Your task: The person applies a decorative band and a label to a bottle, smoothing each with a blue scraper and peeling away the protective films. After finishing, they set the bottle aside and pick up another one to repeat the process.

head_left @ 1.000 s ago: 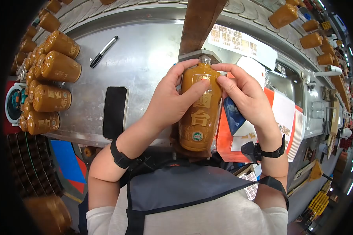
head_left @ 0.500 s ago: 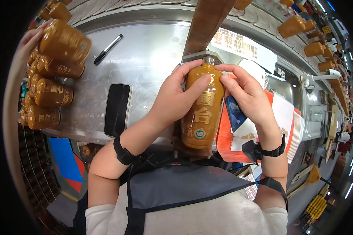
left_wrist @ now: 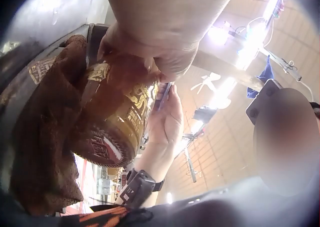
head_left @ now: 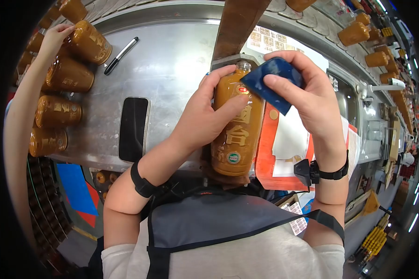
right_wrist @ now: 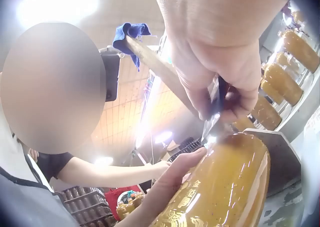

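Note:
A glossy amber-brown bottle (head_left: 235,144) with gold characters and a clear glass neck lies on a brown cloth (left_wrist: 42,137), its neck pointing away from me. My left hand (head_left: 202,109) grips its shoulder from the left, thumb across the front, fingers beside the neck. Between thumb and fingers my right hand (head_left: 316,90) pinches a flat, dark blue scraper (head_left: 281,69). One corner of the scraper overlaps the bottle's shoulder, close to a small red-and-white sticker (head_left: 241,89). In the right wrist view the scraper appears edge-on above the bottle.
At far left another person's hand (head_left: 56,37) touches one of several amber bottles (head_left: 63,111). A phone (head_left: 134,129) and a marker (head_left: 121,56) lie on the metal table (head_left: 172,56). Papers and orange sheets (head_left: 265,162) lie right of the bottle; a faucet (head_left: 388,86) stands beyond.
My right hand has left the bottle's right shoulder and lifted the blue scraper up towards its neck. My left hand stays on the bottle. Another person's arm has come in at left, moving a bottle.

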A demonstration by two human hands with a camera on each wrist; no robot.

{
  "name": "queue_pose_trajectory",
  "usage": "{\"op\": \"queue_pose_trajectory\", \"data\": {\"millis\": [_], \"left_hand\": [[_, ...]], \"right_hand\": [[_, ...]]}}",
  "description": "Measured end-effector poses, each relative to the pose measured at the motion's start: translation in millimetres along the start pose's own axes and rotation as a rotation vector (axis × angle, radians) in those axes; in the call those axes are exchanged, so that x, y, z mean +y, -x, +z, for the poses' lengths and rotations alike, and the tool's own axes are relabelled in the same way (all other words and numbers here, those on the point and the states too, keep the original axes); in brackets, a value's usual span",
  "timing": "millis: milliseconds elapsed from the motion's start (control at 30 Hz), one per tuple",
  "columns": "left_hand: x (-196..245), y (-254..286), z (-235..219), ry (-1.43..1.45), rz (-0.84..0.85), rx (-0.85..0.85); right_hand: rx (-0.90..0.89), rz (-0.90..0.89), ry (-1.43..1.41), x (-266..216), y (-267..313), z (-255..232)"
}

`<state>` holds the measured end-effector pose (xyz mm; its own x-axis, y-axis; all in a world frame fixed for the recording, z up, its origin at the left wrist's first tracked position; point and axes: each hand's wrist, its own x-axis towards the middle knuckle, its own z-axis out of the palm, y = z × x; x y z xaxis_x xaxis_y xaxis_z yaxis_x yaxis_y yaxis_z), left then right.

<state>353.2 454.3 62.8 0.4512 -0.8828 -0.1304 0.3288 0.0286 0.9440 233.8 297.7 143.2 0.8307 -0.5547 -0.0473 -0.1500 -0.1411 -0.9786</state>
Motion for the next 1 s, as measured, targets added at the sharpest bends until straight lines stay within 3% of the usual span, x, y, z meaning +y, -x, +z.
{"op": "queue_pose_trajectory", "data": {"millis": [167, 400, 633, 767, 833, 933, 1000], "left_hand": [[-2, -1, -1, -0.025, 0.019, 0.003], [-3, -2, 0, -0.028, 0.049, 0.002], [3, 1, 0, -0.053, 0.019, 0.001], [-6, -2, -2, -0.067, 0.093, -0.009], [-6, -2, -2, -0.050, 0.087, -0.011], [-2, 0, -2, -0.047, 0.058, -0.013], [0, 0, -2, -0.060, 0.036, -0.019]], "right_hand": [[-0.123, 0.009, 0.142, 2, -11, 6], [-0.073, -0.084, 0.316, 4, -30, 2], [-0.027, -0.022, 0.057, 1, -29, -6], [-0.100, 0.009, 0.087, 0, -21, 3], [-0.093, -0.001, 0.071, 8, -22, 4], [0.008, -0.090, 0.324, 10, -31, -7], [0.058, -0.092, 0.269, 11, -30, -9]]}}
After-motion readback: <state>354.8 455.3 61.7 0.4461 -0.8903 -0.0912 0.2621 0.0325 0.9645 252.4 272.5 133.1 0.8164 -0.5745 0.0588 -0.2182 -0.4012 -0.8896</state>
